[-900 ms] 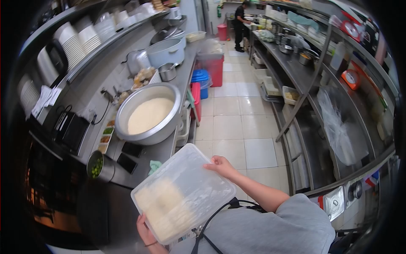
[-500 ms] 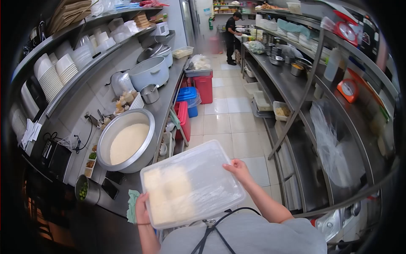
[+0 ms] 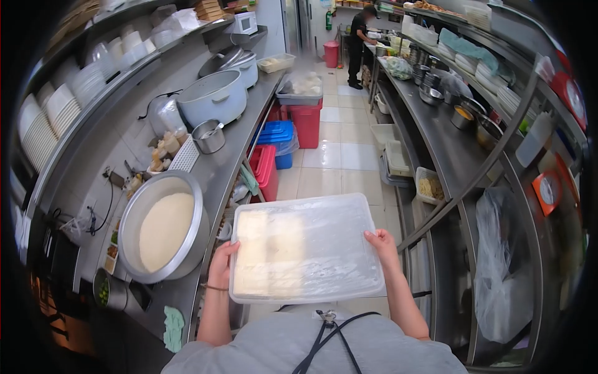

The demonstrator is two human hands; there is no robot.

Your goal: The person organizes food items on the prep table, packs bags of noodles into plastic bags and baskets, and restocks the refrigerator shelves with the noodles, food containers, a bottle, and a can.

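Note:
A wide, lidded plastic container point(image 3: 336, 249) is held in front of my body, nearly level. Through its translucent lid, pale yellowish blocks point(image 3: 268, 252) show in the left half; what they are I cannot make out. My left hand point(image 3: 222, 260) grips the container's left edge, thumb on the rim. At the opposite edge, my right hand point(image 3: 381, 243) grips it with the thumb on top and the other fingers mostly hidden below. Left of the container, a large metal pot point(image 3: 199, 230) full of pale grain stands on the steel counter.
The left counter point(image 3: 232, 140) carries a big grey pot point(image 3: 215, 100) and a saucepan point(image 3: 208, 137). Red bins point(image 3: 305, 124) and a blue bin point(image 3: 277, 134) stand by the aisle. A steel shelf point(image 3: 458, 140) runs along the right. A person point(image 3: 358, 47) works far ahead.
The container has swung from a tilt to nearly level and moved right. My view has turned and come forward along the aisle. Both hands keep their hold.

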